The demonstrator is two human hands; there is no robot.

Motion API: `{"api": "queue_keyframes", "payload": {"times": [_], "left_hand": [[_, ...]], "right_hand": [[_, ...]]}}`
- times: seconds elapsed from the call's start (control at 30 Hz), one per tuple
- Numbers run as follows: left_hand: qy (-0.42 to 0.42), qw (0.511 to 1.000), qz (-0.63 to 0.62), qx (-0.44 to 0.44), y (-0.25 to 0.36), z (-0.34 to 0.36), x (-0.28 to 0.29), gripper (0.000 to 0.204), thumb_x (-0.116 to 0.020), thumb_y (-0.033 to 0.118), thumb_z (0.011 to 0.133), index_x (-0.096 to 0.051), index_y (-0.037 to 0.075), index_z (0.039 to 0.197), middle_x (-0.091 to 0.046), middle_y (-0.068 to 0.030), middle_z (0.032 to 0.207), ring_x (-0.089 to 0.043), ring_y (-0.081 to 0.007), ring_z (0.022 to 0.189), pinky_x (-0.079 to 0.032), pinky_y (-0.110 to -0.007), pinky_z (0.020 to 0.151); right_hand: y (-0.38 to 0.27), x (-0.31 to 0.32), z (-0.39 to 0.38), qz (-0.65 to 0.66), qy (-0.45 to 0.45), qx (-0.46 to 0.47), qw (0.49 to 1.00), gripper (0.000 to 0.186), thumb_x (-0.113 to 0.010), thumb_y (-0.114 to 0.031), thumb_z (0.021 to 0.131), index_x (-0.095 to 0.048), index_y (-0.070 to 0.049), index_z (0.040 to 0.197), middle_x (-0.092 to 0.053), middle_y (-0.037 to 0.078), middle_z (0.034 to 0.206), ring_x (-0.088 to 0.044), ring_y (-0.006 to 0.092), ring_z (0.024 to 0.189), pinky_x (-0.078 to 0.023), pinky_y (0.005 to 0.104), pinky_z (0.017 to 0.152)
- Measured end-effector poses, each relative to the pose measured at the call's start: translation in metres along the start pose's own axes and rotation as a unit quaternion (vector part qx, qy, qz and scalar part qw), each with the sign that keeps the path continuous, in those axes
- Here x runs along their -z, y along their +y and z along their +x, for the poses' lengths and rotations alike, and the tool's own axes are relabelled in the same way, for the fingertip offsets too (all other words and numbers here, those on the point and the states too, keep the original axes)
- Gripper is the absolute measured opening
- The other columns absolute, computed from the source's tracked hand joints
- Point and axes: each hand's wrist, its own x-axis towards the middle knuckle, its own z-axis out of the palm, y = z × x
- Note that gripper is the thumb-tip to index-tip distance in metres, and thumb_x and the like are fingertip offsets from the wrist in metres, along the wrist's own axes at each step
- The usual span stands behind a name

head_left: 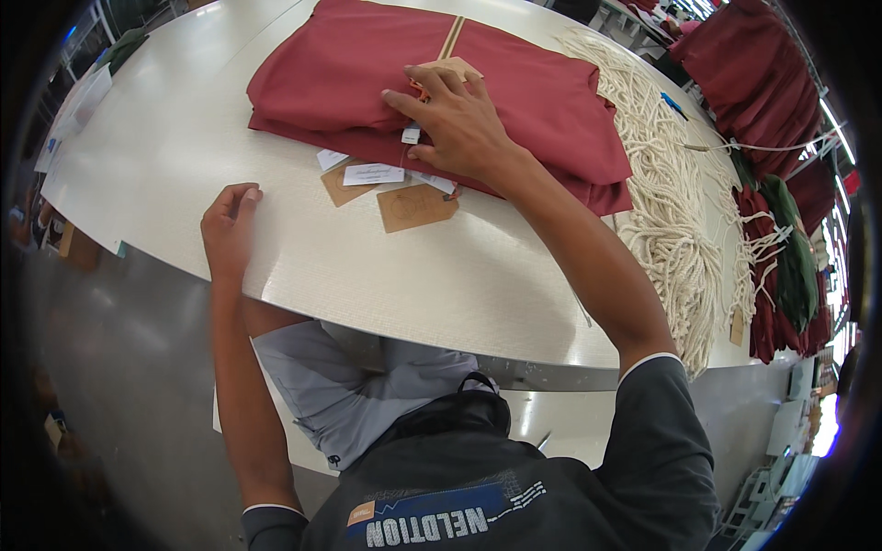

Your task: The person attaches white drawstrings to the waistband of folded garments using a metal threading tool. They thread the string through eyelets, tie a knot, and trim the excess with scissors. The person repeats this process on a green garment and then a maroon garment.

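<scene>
A folded stack of dark red cloth (340, 78) lies on the white table, with a tan striped tape running across its top. My right hand (459, 124) rests over its near middle, fingers spread and slightly bent, thumb apart. A small orange item, partly hidden, shows beneath those fingers; its kind is unclear. A brown card (457, 66) sits just beyond the fingertips. From the stack's near edge hang brown paper tags (418, 209) and white labels (374, 174). My left hand (230, 225) is near the table's front edge, apart from the cloth, its fingers curled closed and nothing visible in them.
A long heap of cream cords (675, 239) covers the table's right side and droops over its edge. A blue pen-like tool (673, 106) lies beyond it. Red and green cloth pieces (792, 266) hang at the right. The table's curved front edge (413, 351) runs above my lap.
</scene>
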Motion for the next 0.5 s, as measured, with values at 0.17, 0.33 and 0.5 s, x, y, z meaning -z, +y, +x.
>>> {"api": "queue_keyframes", "payload": {"times": [0.17, 0.33, 0.5], "left_hand": [[0.017, 1.0, 0.007, -0.013, -0.003, -0.001, -0.003, 0.024, -0.064, 0.019, 0.099, -0.073, -0.001, 0.107, -0.077, -0.0082, 0.095, -0.071, -0.0132, 0.091, -0.052, -0.027, 0.086], [0.017, 1.0, -0.011, 0.004, 0.001, -0.001, -0.002, 0.024, -0.063, 0.018, 0.098, -0.073, -0.002, 0.108, -0.077, -0.0089, 0.095, -0.072, -0.0139, 0.091, -0.052, -0.027, 0.086], [0.02, 1.0, -0.009, 0.011, 0.004, -0.003, -0.001, 0.024, -0.063, 0.019, 0.098, -0.073, -0.001, 0.107, -0.077, -0.0088, 0.095, -0.072, -0.0137, 0.091, -0.051, -0.026, 0.085]], "right_hand": [[-0.016, -0.013, 0.004, -0.042, 0.013, 0.175, 0.984, 0.031, -0.079, -0.026, 0.085, -0.075, -0.028, 0.116, -0.043, 0.004, 0.157, -0.033, 0.0257, 0.15, -0.023, 0.067, 0.119], [-0.023, -0.011, 0.011, -0.074, -0.079, 0.185, 0.977, 0.008, -0.074, -0.024, 0.089, -0.081, -0.022, 0.09, -0.044, 0.001, 0.158, -0.03, 0.0237, 0.152, -0.018, 0.068, 0.121], [-0.025, -0.013, 0.008, 0.006, -0.082, 0.162, 0.983, 0.013, -0.077, -0.028, 0.086, -0.08, -0.015, 0.085, -0.041, 0.003, 0.16, -0.026, 0.0242, 0.153, -0.017, 0.069, 0.121]]}}
